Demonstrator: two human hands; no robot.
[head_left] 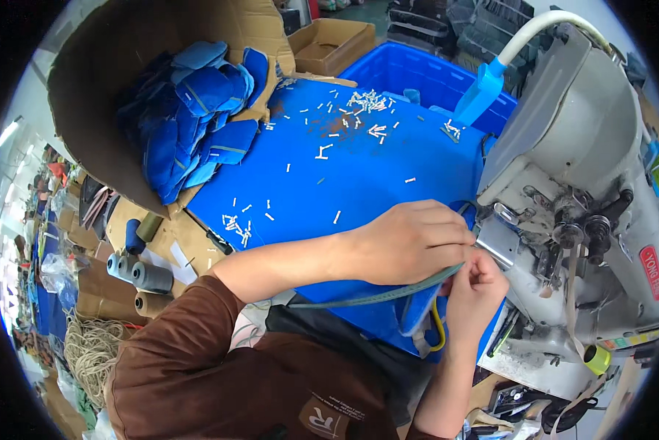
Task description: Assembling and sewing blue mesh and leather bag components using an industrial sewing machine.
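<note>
My left hand (417,242) reaches across from the left, back upward, its fingers bent together beside the machine's metal plate. What its fingertips press on is hidden. Close below it, my right hand (477,287) is closed, thumb and fingers pinching the end of a narrow green strip (373,299). That strip runs leftward beneath my left wrist toward my lap. A blue fabric piece (420,309) hangs under both hands, with a yellow curved edge or cord (439,326) next to it. Beside my fingers stands a grey sewing machine (557,183).
A blue table surface (307,183) holds scattered small white pieces (370,101). At the far left, an open cardboard box (87,110) contains stacked blue fabric pieces (205,92). Behind are a blue crate (432,73) and a white hose (542,26). Thread spools (152,277) stand left.
</note>
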